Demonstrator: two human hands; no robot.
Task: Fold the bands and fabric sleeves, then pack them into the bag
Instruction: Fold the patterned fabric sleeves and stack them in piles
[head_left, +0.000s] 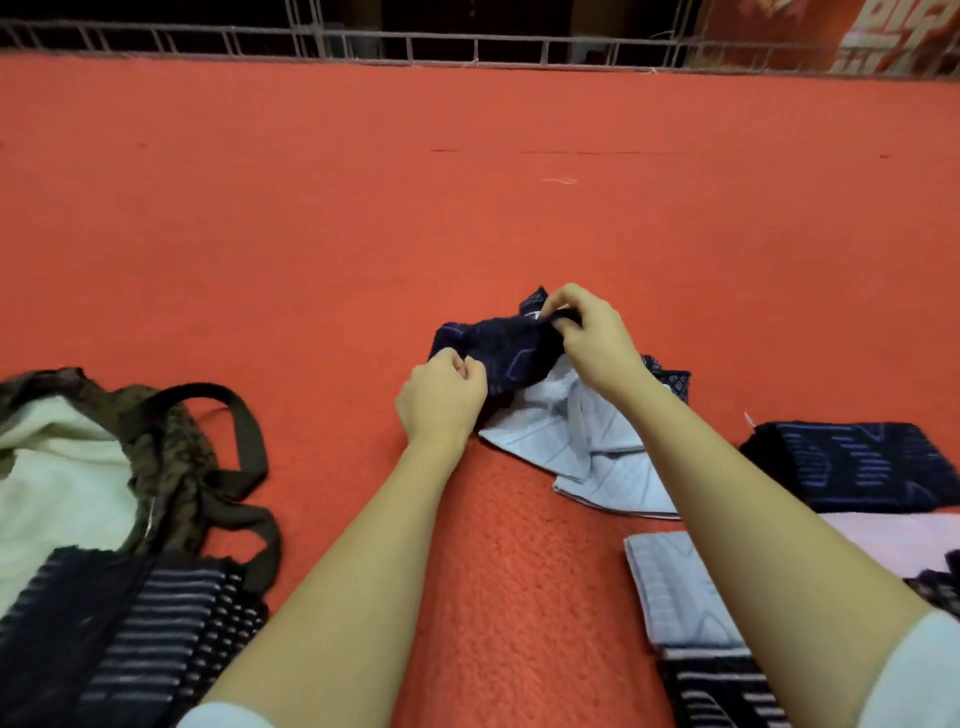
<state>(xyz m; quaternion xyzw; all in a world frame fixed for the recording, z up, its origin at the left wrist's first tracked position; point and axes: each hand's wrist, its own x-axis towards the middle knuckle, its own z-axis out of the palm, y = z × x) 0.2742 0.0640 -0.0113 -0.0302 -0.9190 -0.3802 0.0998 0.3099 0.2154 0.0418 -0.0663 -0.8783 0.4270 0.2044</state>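
Note:
Both hands hold a dark navy patterned fabric sleeve (506, 349) just above the red blanket. My left hand (441, 396) pinches its near left edge. My right hand (589, 335) grips its far right end. Beneath it lie crumpled light blue fabric pieces (576, 441). The brown patterned bag (171, 457) with dark straps lies open at the left, its white lining (57, 478) showing. Dark striped fabric pieces (156, 639) lie in front of the bag.
The red blanket (467, 208) covers the whole surface. At the right lie a folded navy piece (852, 465), a pink piece (893, 540), a folded light blue piece (675, 587) and a striped dark piece (722, 691). A metal railing (467, 49) runs along the far edge.

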